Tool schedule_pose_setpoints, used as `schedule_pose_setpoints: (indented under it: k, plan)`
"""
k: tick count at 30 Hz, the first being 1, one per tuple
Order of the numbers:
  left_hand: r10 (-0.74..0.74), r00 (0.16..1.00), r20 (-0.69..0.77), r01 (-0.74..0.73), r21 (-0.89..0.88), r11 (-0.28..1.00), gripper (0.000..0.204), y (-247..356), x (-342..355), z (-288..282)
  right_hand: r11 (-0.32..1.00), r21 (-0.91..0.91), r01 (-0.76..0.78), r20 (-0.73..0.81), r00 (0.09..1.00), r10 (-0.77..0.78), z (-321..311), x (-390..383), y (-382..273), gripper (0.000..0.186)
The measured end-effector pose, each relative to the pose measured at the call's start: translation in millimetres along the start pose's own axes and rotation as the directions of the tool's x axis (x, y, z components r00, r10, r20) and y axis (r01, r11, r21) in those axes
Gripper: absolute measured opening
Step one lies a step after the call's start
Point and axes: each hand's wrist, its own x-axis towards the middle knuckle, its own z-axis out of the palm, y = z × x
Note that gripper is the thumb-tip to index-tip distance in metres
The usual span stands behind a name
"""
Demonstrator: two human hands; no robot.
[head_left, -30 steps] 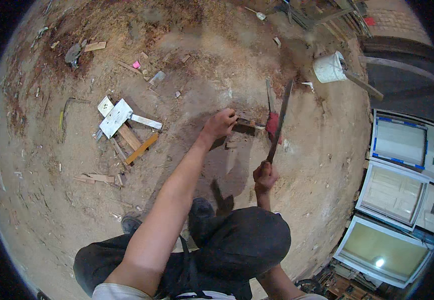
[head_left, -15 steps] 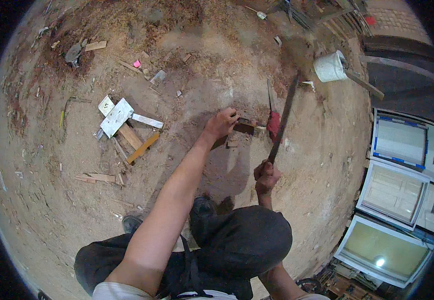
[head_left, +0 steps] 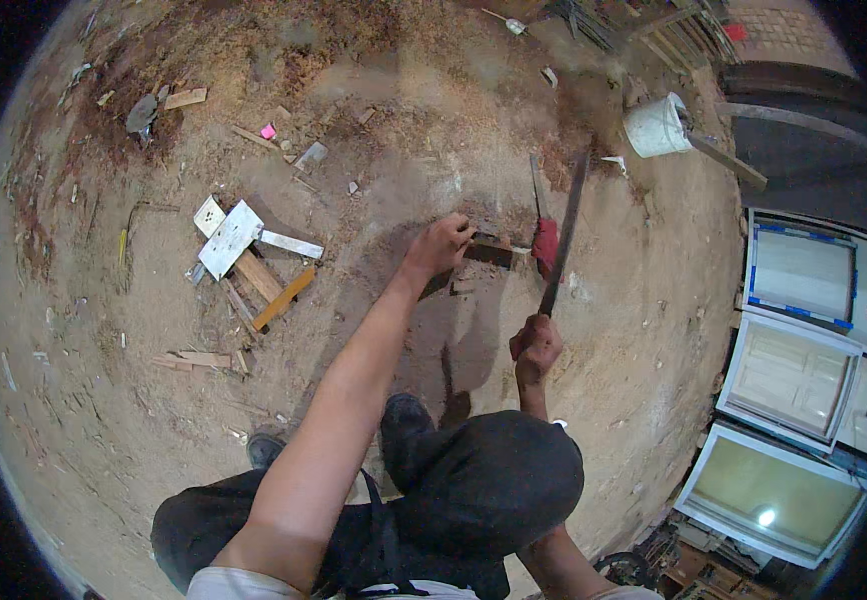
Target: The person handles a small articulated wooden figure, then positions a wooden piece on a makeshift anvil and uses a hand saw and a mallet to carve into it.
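Observation:
My left hand point(head_left: 442, 245) reaches out over the ground, its fingers closed on the near-left end of a small dark wooden block point(head_left: 489, 254). My right hand point(head_left: 536, 342) is wrapped round the handle of a machete point(head_left: 569, 225), whose long dark blade points up and away. The handle is hidden in my fist. Between block and blade lies a red-handled tool point(head_left: 545, 248) with a thin blade pointing away; its exact kind I cannot make out. The machete stands apart from the block, to its right.
Left of my hands lie a white board point(head_left: 232, 238), a yellowish wood strip point(head_left: 286, 297) and loose scraps. A white bucket point(head_left: 657, 126) with a plank leaning from it stands far right. Framed window panels point(head_left: 789, 375) line the right side. My knees and shoes are close below.
My right hand has risen slightly, and the machete's tip has shifted a little to the left. My left hand stays on the block.

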Motion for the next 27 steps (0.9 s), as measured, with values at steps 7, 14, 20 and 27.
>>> schedule_pose_setpoints:
  k: [7,14,20,27]
  plan:
    - [0.084,0.995,-0.061,-0.085,-0.01,0.996,0.023,11.7,2.1,-11.7,0.84,-0.463,-0.284,-0.043,0.953,0.298,8.1,1.3,33.2,0.053]
    - [0.016,1.0,-0.003,-0.016,-0.046,0.999,0.022,12.8,8.9,-7.5,0.956,0.289,0.048,-0.002,0.999,-0.05,-14.7,3.9,-10.9,0.037]
    - [-0.048,0.997,0.062,0.052,-0.062,0.997,0.022,26.0,11.4,-6.4,0.703,-0.696,0.147,0.124,0.989,-0.084,-23.9,2.7,62.3,0.04]
    - [-0.001,0.999,0.046,0.002,-0.025,1.0,0.019,7.1,3.1,-3.8,0.984,-0.052,-0.168,-0.054,0.985,0.165,5.9,0.1,-15.3,0.04]
